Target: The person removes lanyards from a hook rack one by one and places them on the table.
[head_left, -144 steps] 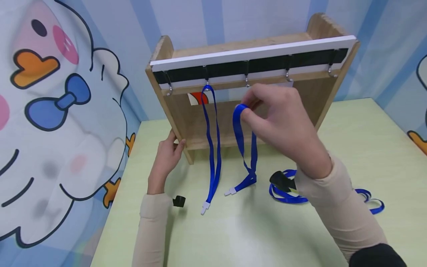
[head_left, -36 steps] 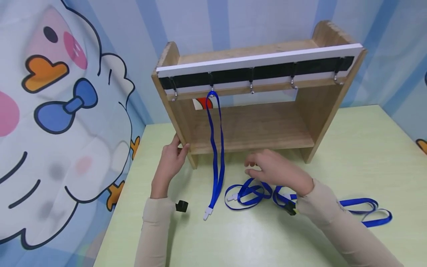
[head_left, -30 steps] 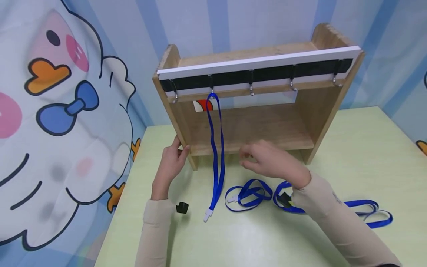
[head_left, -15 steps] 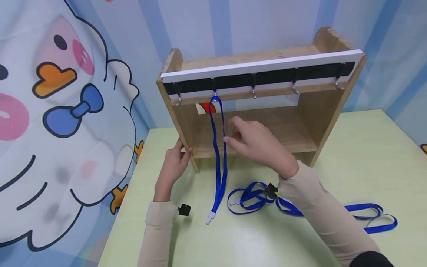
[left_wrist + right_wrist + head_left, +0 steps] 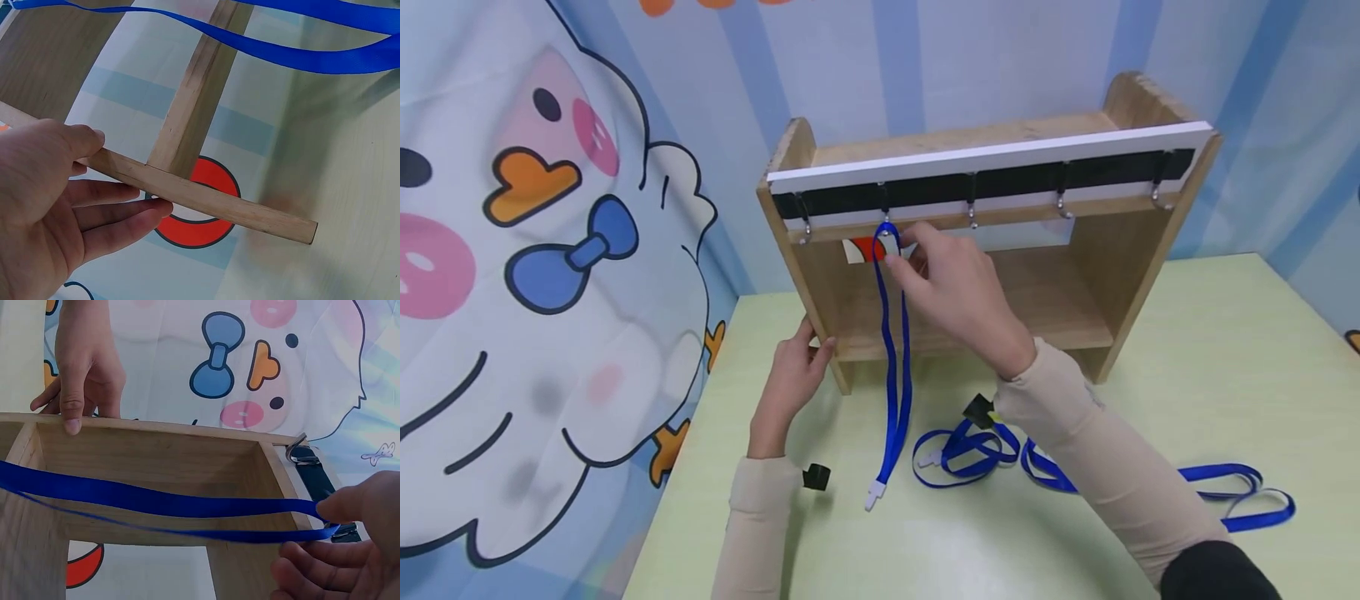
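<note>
A blue lanyard with a white plastic clip hangs by its loop from the second hook from the left on a wooden shelf. At the top of that loop, my right hand has its thumb and fingertips on either side of the strap, pinching it close to the hook. My left hand grips the lower front edge of the shelf's left side panel, thumb in front and fingers behind. More blue lanyards lie coiled on the table, partly hidden by my right forearm.
Several metal hooks line the shelf's black and white front rail; the others carry nothing. A printed cartoon backdrop stands close behind and to the left. The pale table extends right of the shelf.
A second lanyard, held by my right hand earlier, now lies coiled on the table. My right hand has risen leftward to the hanging lanyard's loop. The left hand stays on the shelf.
</note>
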Motion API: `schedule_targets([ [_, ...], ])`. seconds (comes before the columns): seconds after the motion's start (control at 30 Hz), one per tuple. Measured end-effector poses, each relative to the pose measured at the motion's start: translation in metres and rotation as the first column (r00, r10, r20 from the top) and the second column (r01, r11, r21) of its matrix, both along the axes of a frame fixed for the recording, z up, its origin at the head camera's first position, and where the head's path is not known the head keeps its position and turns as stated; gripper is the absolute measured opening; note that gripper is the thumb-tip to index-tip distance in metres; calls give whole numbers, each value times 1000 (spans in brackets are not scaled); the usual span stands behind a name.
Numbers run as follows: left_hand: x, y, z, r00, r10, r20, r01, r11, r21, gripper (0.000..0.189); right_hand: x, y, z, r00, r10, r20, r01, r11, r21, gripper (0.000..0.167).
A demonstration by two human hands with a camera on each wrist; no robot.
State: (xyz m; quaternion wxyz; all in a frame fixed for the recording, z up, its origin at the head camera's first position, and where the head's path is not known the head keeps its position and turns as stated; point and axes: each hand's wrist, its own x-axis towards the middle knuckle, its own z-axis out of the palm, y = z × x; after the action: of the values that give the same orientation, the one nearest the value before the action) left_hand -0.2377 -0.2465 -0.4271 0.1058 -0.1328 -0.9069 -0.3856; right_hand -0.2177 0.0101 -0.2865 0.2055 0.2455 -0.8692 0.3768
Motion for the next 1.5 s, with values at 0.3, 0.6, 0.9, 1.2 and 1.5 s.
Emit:
schedule_targets([
  [0.3,1,0,-5,1000,-7,-2,7,1000,-2,50,-7,-4,4,997,-26,-69,23,999,-44,23],
  [0.6,3,2,-6,1000,-6,10,6,1000,1,50,7,-3,11,985,1,-171,-20,994,-111,13],
  [0.9,1,0,-5,1000,-2,7,2,1000,-1,51,21,-10,36,960,83,-266,-113,989,-98,11],
  [1.2,0,-2,-3,1000,-13,-7,13,1000,0,49,34,-25,59,936,159,-315,-193,978,-79,11],
  [1.5,-2,-4,-2,999,-27,-31,27,1000,12,44,38,-50,78,930,231,-284,-261,963,-72,12],
])
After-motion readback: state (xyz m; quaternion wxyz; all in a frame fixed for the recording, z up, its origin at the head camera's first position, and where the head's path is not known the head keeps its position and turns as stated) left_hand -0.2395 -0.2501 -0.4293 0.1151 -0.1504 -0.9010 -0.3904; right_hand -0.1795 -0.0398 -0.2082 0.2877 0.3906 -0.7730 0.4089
